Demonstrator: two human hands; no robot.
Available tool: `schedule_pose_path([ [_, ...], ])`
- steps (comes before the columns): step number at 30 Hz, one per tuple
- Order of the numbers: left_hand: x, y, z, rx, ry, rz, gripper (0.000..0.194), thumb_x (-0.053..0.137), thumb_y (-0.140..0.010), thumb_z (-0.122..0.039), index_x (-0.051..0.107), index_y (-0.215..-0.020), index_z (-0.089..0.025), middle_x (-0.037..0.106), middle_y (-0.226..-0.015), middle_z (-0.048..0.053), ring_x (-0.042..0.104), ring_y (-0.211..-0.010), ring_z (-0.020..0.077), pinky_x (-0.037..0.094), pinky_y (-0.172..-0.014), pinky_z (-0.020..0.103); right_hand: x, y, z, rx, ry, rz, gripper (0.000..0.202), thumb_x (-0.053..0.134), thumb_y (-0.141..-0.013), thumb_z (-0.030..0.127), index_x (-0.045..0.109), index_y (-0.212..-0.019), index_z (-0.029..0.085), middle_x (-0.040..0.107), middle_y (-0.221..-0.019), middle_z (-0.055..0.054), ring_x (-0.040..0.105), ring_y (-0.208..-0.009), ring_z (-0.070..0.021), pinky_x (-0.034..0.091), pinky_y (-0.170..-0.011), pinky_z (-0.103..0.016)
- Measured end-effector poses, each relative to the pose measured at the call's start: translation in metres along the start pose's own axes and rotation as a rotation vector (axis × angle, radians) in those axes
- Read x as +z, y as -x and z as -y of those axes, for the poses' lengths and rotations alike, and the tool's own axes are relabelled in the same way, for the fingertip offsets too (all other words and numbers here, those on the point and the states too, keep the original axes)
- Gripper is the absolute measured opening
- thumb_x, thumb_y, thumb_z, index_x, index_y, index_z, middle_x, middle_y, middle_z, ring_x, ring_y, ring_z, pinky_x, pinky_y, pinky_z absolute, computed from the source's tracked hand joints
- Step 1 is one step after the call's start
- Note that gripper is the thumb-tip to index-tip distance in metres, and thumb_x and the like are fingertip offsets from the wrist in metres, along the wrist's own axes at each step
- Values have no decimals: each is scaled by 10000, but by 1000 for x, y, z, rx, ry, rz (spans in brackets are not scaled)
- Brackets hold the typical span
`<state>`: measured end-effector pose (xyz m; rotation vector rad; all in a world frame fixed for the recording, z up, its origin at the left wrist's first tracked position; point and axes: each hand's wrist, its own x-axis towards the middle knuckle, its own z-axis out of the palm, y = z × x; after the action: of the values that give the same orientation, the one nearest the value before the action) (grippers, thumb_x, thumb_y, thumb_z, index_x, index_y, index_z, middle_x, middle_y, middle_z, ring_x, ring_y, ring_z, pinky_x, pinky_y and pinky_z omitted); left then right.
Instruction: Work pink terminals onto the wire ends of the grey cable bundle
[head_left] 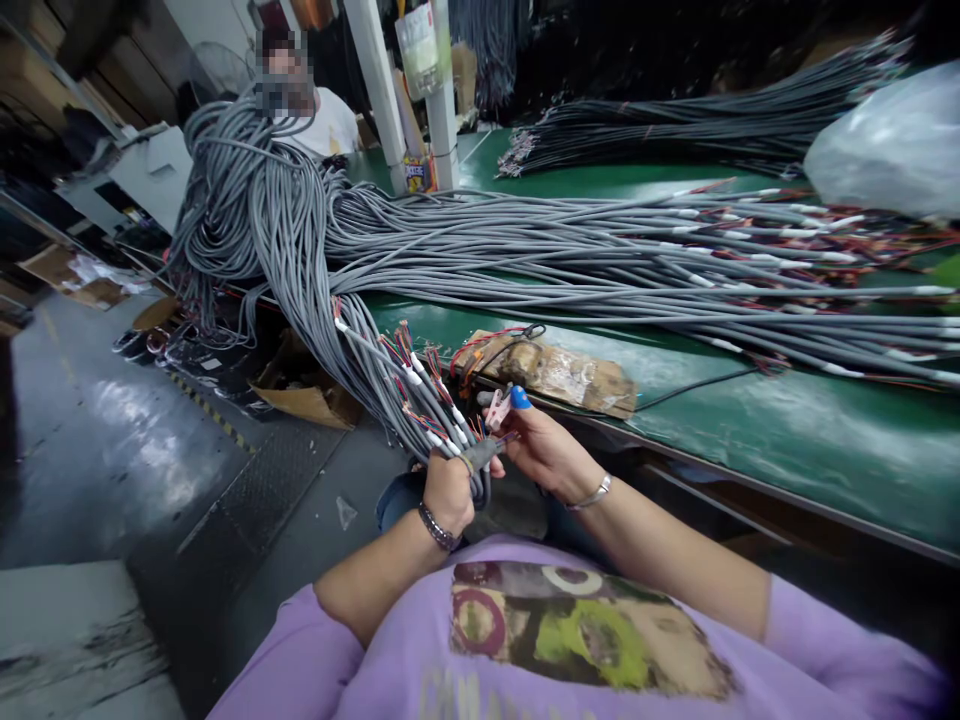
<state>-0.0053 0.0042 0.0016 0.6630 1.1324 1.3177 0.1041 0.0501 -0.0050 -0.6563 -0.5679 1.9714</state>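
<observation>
My left hand is closed around grey cables near their ends, at the table's front edge. White sleeves and thin coloured wires stick out of the cable ends just above it. A grey tapered piece lies at my left thumb; I cannot tell whether it is a finger cover or a cable end. My right hand, with a blue cover on one fingertip, pinches a small pale pink clip-like piece close to the wire ends. The fingers below it are partly hidden.
Many grey cables lie along the green table, with a looped heap at left. A taped wooden block with wires sits at the front edge. Behind are dark cable bundles, a plastic bag, posts and a person.
</observation>
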Motion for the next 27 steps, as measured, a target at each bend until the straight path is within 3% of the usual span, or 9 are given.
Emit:
schedule_pose_path([
  [5,-5,6,-3,-6,-22,-7,207,705,-597,-290,605,-511,-130,557,-442,10,537,-441,125,456,-501,265,-17,7,6,150,-4,-52,374,649,-737,553,617,-731,181,647,-705,-17,570,-577,-98,504,-533,-221],
  [8,-7,10,-2,12,-67,-13,242,713,-607,-320,592,-499,-140,563,-450,15,546,-455,129,442,-497,258,-27,13,10,234,118,-25,355,691,-713,514,638,-763,167,662,-728,-34,576,-567,-101,499,-521,-225],
  [13,-12,13,2,50,-178,35,302,710,-635,-383,600,-491,-142,574,-463,28,550,-469,135,434,-504,259,-17,19,16,163,403,89,264,771,-661,363,613,-712,157,656,-625,-7,551,-500,-88,439,-504,-217],
  [16,-16,12,4,23,-232,133,256,725,-630,-355,635,-537,-134,601,-496,36,555,-479,136,442,-515,260,-5,21,18,127,560,244,261,737,-690,381,598,-679,160,641,-537,3,583,-491,-126,444,-530,-253],
  [18,-20,11,4,-28,-270,208,220,732,-625,-328,652,-571,-130,608,-502,37,556,-476,137,439,-506,258,-2,23,18,94,628,279,270,729,-691,401,608,-673,160,648,-547,1,589,-502,-137,457,-551,-271],
  [22,-26,10,4,-71,-294,244,201,735,-619,-315,663,-606,-128,616,-507,40,556,-459,141,434,-488,261,-9,23,13,18,698,210,279,711,-709,421,633,-664,156,647,-594,-1,558,-535,-113,448,-555,-247],
  [27,-21,9,3,5,-185,106,255,717,-635,-358,619,-550,-139,591,-480,27,558,-466,135,438,-507,256,-24,27,12,65,569,2,342,720,-681,485,642,-720,154,631,-679,-15,522,-547,-86,456,-523,-223],
])
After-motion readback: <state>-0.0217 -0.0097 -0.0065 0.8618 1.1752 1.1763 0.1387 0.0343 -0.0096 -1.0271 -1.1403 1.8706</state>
